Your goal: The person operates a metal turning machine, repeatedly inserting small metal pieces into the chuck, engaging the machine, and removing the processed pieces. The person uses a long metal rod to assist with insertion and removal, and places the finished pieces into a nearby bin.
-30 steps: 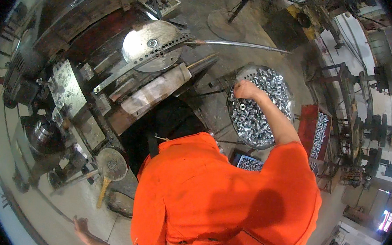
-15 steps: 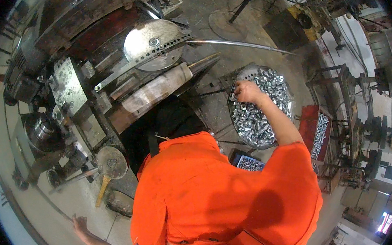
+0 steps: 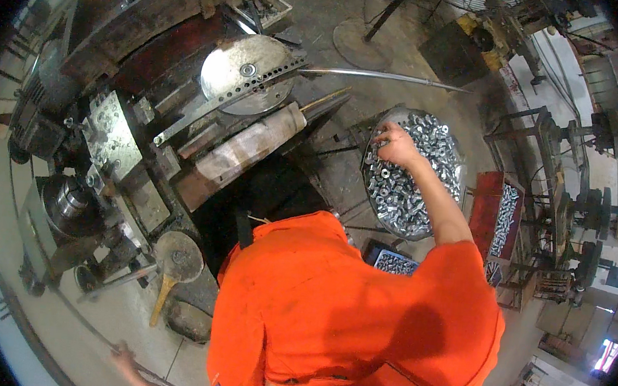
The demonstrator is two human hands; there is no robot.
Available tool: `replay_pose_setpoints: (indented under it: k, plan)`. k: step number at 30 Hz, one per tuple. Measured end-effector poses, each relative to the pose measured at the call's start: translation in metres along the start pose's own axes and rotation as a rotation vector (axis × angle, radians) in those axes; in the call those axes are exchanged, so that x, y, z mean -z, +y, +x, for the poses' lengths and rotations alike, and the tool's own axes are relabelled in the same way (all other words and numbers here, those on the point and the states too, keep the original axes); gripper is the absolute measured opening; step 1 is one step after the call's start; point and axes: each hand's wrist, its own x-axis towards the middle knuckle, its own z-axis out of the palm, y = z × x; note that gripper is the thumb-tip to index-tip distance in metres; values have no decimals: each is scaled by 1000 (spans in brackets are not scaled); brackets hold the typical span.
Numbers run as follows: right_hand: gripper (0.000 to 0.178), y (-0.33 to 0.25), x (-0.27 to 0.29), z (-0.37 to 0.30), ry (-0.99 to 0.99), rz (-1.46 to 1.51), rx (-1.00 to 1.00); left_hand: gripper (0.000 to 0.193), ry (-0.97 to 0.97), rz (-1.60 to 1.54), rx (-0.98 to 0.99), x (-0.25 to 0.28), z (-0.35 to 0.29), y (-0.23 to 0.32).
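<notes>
My right hand (image 3: 397, 145) is over the left part of a round pan (image 3: 370, 186) heaped with small shiny metal parts (image 3: 413, 195), which look like nuts or short sleeves. Its fingers are curled down at the pile, and whatever they grip is too small to make out. At the lower left, my left hand (image 3: 122, 357) is beside a thin dark bar (image 3: 85, 319) along the machine's pale tray. Its fingers are smeared, so I cannot tell whether they close on the bar.
A lathe-like machine with a chuck (image 3: 69, 200) stands at left. Beyond it are a large metal disc (image 3: 246, 73) and a long rod (image 3: 385, 75). A yellow-handled round scoop (image 3: 178, 256) lies near me. A blue bin (image 3: 395, 262) and a red bin (image 3: 485, 212) hold metal parts.
My right hand has shifted slightly over the pile and its fingers look a little less tightly curled. My left hand has moved slightly, and the whole view has shifted a bit.
</notes>
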Motion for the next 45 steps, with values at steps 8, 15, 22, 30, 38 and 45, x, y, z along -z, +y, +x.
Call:
replay_pose_setpoints:
  k: [8, 15, 22, 30, 38, 45]
  plan:
    - [42, -171, 24, 29, 46, 493, 600, 38, 60, -447, -419, -34, -114, 288]
    - [47, -342, 18, 33, 8, 761, 1222, 44, -1013, -1097, -350, -173, -147, 399]
    - [43, -359, 1, 26, -59, 820, 1162, 39, -1065, -1528, -210, -187, -154, 383]
    - [38, -384, 15, 24, 114, 407, 1269, 30, -276, -889, -606, -156, -150, 397]
    - [33, -436, 24, 47, -262, 418, 1356, 30, -161, -506, -658, -118, -120, 370]
    - [27, -501, 21, 103, 50, 166, 1495, 28, 123, -193, -681, -31, -92, 276]
